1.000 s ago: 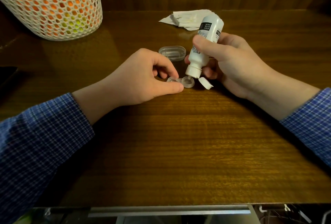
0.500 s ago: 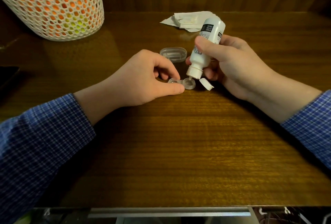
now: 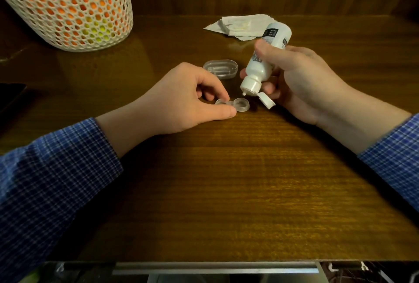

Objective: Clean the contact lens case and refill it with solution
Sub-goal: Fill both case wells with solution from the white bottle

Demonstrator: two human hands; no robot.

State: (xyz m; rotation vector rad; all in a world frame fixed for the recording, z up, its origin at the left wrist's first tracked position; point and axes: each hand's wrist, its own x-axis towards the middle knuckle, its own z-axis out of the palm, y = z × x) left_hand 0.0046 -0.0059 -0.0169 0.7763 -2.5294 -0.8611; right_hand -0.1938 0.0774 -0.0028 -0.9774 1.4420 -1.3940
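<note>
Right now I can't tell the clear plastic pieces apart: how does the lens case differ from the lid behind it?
The lens case is two round wells joined by a bridge; the lid is one oblong shell. The left hand pinches the lens case; the lid lies untouched farther back. Both are clear plastic on the wooden table.

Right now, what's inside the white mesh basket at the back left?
Through the holes of the white mesh basket show orange shapes, with yellow-green ones lower down. What they are can't be told; the mesh covers their outlines, and the top is out of frame.
</note>
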